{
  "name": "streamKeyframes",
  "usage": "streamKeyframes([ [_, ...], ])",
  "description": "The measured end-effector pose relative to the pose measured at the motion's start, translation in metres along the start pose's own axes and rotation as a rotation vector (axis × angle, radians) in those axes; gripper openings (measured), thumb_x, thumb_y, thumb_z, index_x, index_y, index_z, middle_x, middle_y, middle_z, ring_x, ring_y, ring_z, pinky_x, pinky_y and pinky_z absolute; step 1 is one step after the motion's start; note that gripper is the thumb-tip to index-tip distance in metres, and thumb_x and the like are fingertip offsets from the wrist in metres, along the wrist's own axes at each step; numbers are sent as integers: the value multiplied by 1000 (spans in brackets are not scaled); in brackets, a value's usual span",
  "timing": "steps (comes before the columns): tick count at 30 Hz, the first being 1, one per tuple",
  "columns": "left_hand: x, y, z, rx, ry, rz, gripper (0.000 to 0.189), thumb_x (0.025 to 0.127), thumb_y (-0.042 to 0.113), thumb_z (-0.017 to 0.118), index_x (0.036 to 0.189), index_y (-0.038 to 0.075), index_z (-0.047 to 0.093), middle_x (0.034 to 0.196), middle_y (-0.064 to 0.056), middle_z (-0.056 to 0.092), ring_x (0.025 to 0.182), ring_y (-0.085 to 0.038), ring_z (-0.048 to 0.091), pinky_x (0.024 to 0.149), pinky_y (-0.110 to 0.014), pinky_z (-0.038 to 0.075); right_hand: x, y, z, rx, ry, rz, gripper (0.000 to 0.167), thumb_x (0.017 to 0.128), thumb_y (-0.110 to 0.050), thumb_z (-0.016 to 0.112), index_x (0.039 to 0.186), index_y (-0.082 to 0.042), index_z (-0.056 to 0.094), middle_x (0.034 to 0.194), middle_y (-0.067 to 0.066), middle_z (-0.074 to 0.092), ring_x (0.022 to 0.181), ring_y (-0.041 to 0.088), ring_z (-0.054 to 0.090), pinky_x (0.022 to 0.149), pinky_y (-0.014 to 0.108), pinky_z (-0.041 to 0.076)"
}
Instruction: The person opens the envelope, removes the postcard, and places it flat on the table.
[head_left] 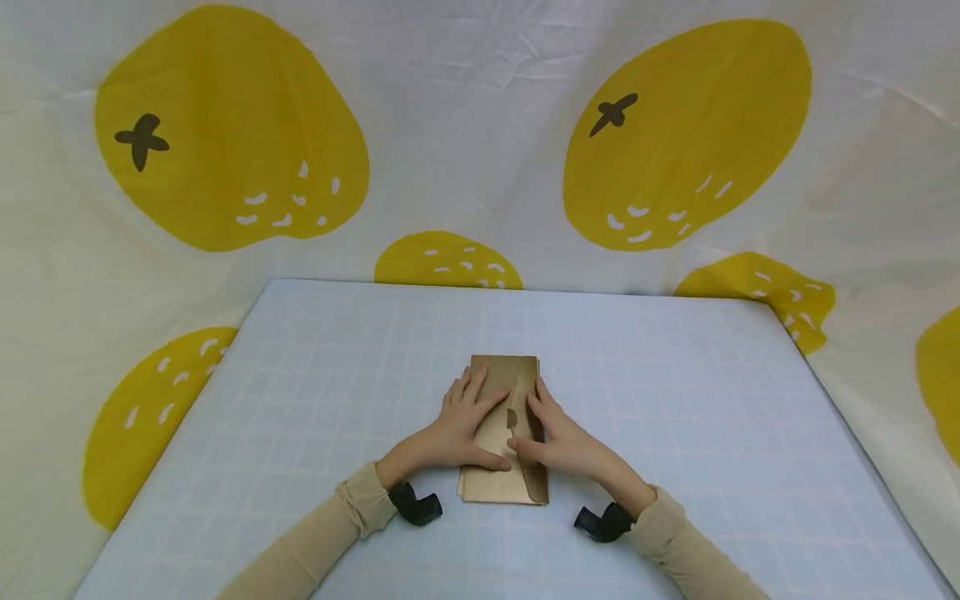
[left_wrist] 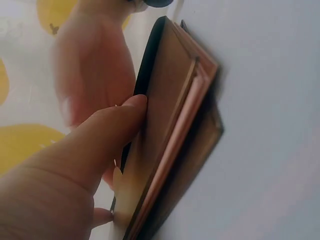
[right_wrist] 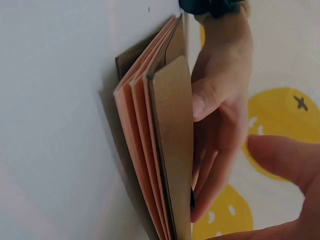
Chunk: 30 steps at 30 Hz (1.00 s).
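Note:
A brown cardboard accordion folder lies lengthwise in front of the person. Its flap is folded over from the right, with a small dark half-round notch near the middle. Pinkish pleats fan out along the side in the right wrist view. The left hand rests on the folder's left part, fingers spread and thumb pressing the cover. Over the flap lies the right hand, its fingers near the right edge and its thumb by the notch. In the right wrist view the right thumb stands off the cover.
A pale blue checked cloth covers the table. Behind it hangs a white curtain with big yellow fruit prints. Black straps sit at both wrists, below beige sleeves.

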<state>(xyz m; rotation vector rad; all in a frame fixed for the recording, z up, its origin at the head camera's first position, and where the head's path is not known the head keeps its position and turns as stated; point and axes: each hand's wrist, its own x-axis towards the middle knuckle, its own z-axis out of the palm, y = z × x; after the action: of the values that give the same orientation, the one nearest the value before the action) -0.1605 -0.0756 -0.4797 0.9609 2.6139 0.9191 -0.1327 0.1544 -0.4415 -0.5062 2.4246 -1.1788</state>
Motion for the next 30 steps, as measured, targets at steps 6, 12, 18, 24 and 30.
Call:
streamKeyframes([
  [6, -3, 1, 1, -4, 24, 11, 104, 73, 54, 83, 156, 17, 33, 164, -20, -6, 147, -43, -15, 111, -68, 1, -1, 3, -2, 156, -8, 22, 91, 95, -38, 65, 156, 3, 11, 165, 13, -10, 150, 33, 9, 115, 50, 24],
  [12, -2, -1, 1, -20, 19, 3, 103, 73, 56, 82, 156, 22, 32, 165, -16, -7, 147, -42, -15, 111, -69, 1, -2, 7, -9, 311, -62, 27, 81, 99, -28, 59, 157, 1, 11, 165, 8, -12, 150, 34, 5, 117, 50, 17],
  [18, -3, -2, 2, -24, 11, -15, 102, 73, 58, 81, 156, 24, 32, 165, -13, -8, 148, -40, -16, 111, -68, 1, -1, 9, -12, 361, -111, 18, 79, 100, -27, 58, 158, 0, 10, 165, 6, -15, 150, 33, 0, 118, 51, 13],
  [24, -7, -2, 5, -9, 25, -13, 100, 75, 60, 79, 156, 24, 32, 165, -13, -10, 148, -40, -17, 110, -70, 2, 0, 10, -7, 344, -137, 21, 88, 97, -30, 63, 158, -2, 5, 164, 5, -20, 151, 30, -3, 118, 49, 12],
  [30, -8, -4, 6, 53, 11, 5, 99, 78, 65, 73, 157, 25, 31, 165, -13, -12, 147, -42, -17, 110, -70, 7, -2, 10, 2, 157, -61, -7, 101, 89, -35, 73, 157, 1, 8, 164, 9, -16, 150, 35, 2, 116, 56, 17],
])
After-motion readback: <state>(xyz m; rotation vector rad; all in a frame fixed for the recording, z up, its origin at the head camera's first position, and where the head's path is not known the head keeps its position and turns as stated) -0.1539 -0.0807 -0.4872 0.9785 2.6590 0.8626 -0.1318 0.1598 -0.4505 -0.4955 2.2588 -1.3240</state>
